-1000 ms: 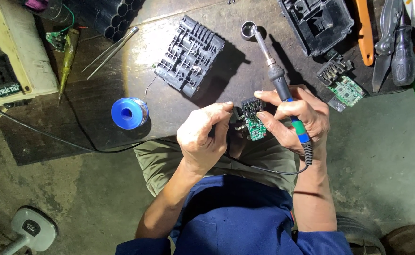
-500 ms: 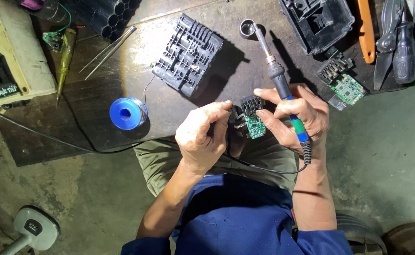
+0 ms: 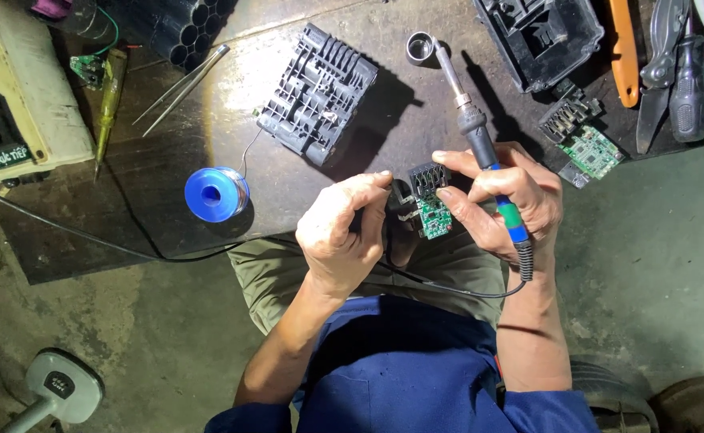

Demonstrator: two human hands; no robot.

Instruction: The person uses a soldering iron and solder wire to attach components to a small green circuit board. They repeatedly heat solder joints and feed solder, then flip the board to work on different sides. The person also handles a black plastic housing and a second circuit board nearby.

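At the far left a cream box (image 3: 15, 88) sits on the edge of the dark bench (image 3: 87, 216), with a yellow screwdriver (image 3: 108, 100) just at its 3 o'clock and a pair of tweezers (image 3: 182, 87) lying slantwise beyond that. A black cable (image 3: 87, 239) runs across the bench front, and a grey stand (image 3: 55, 386) rests on the floor at 7 o'clock of the view. A blue solder spool (image 3: 216, 194) lies near the bench edge, its thin wire rising toward the black ribbed housing (image 3: 317, 94) at its 1 o'clock. The left hand (image 3: 342, 232) is curled shut around a small dark part that is mostly hidden, so what it grips cannot be told; it touches the green circuit board (image 3: 430, 210) at its 3 o'clock. That board, with a black connector on its upper end, is held over the bench edge between both hands, above the lap. The right hand (image 3: 506, 200) pinches the board with fingertips while also gripping the soldering iron (image 3: 480, 148), whose tip points to 11 o'clock and rests by a small metal cup (image 3: 420, 46). At 1 o'clock of the right hand lie a second board (image 3: 588, 151), a black case (image 3: 540, 36), an orange tool (image 3: 623, 52) and pliers (image 3: 673, 64).
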